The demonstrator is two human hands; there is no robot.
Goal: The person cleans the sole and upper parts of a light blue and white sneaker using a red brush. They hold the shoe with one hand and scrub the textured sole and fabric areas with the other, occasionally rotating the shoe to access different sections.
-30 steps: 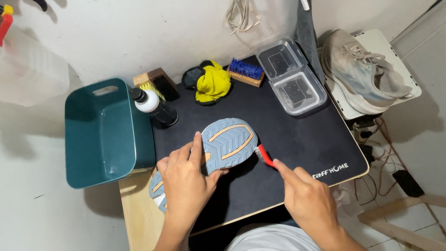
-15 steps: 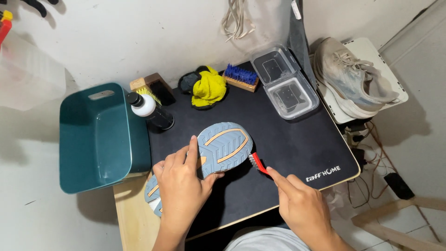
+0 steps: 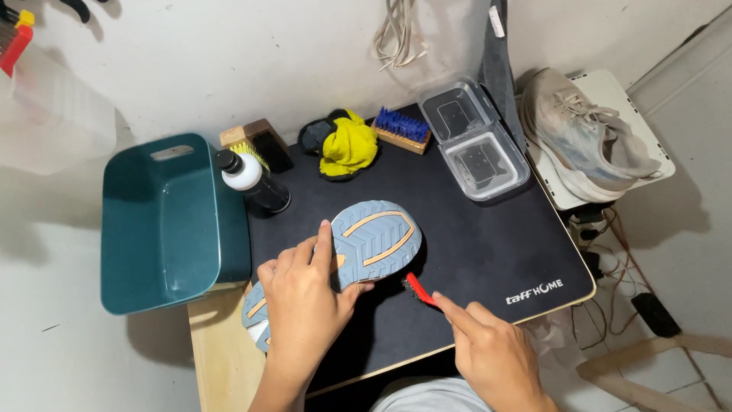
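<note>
A shoe [image 3: 374, 240] lies sole-up on the black mat [image 3: 488, 252]; its sole is grey-blue with orange stripes. My left hand [image 3: 305, 297] presses down on the middle of the sole and holds it in place. My right hand [image 3: 496, 351] grips a small red-handled brush [image 3: 418, 288]. The brush head touches the shoe's lower right edge near the forefoot.
A teal tub [image 3: 171, 221] stands at the left. Behind the shoe are a dark bottle with a white cap [image 3: 252, 179], a yellow cloth [image 3: 348, 145], a blue-bristled brush [image 3: 402, 128], a wooden brush [image 3: 255, 141] and a clear plastic box [image 3: 474, 141]. Another pale sneaker [image 3: 587, 137] rests at the right.
The brush and my right hand have shifted slightly left along the shoe's edge. My left hand keeps its hold on the sole.
</note>
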